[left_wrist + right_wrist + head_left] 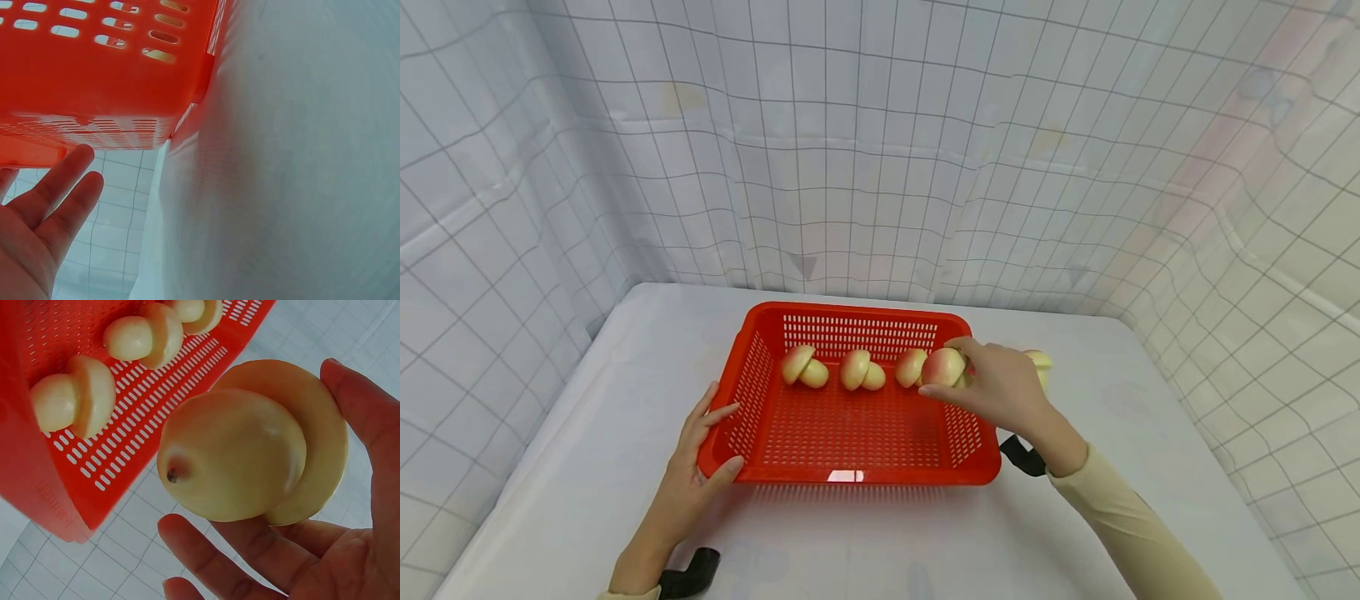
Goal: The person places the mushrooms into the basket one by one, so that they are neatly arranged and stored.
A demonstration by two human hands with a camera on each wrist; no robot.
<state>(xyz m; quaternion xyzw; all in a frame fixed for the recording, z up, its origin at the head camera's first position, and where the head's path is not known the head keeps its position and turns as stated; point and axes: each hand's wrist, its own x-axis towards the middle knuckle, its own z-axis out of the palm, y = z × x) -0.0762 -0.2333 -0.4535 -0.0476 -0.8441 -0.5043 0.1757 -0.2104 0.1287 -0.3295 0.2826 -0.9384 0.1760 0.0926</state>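
My right hand (1003, 383) pinches a toy mushroom (231, 456) between thumb and fingers, over the right side of a red plastic basket (850, 477). The mushroom has a cream stem and a rounded cap tinged red. Inside the basket, along its back part, lie three similar mushrooms: one at left (798, 364), one in the middle (855, 370) and one at right (910, 367), the last partly hidden by the held one. My left hand (688, 471) rests against the basket's left rim near the front corner, its fingers spread and nearly straight.
Another pale yellow mushroom (1040, 360) lies on the white-covered table (1120, 417), partly hidden behind my right hand. White curtains with a grid pattern (880, 167) stand at the back and sides. A black wrist device (691, 573) sits beside my left wrist, and another (1024, 457) by the right.
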